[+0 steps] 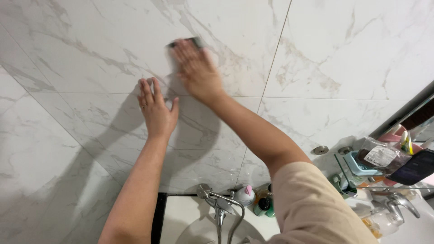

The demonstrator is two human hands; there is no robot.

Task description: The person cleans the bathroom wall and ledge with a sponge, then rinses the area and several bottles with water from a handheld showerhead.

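My left hand (157,110) lies flat on the white marbled wall tile (90,54), fingers together and pointing up, a ring on one finger. My right hand (195,68) is higher and just to the right, blurred, pressing a dark scrubbing pad (186,42) against the tile. Only the pad's top edge shows above my fingers. The right arm crosses the view from the lower right, in a beige sleeve.
Below stand a chrome tap with a hose (220,205), a white basin (190,226), and small bottles (262,203). At the right a glass shelf (384,185) carries a teal soap dish, a plastic bag, cups and a second tap (402,201).
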